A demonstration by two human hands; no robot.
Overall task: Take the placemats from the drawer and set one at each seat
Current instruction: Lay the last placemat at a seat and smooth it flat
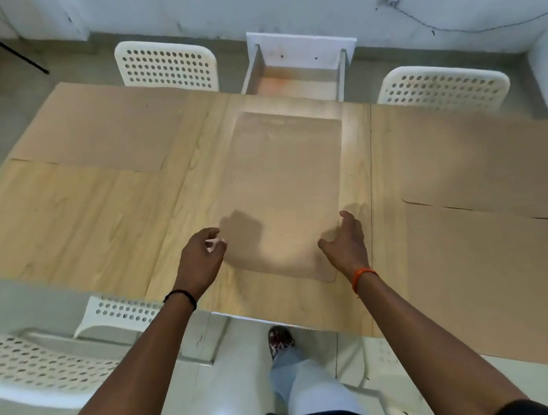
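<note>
On the table [76,214], placemat [281,192] long axis toward drawer [297,70], left hand [202,254] and right hand [345,240] released beside it

Tan placemat [280,186], pale wood-grain table [70,215], white perforated chairs [165,65].

Light wooden table [87,216], tan placemat [280,189] at centre, placemats at far-left [97,129] and right [473,155]

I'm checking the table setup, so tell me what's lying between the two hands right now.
In the head view, the near end of a tan placemat lies between the left hand and right hand, flat on the table.
</note>
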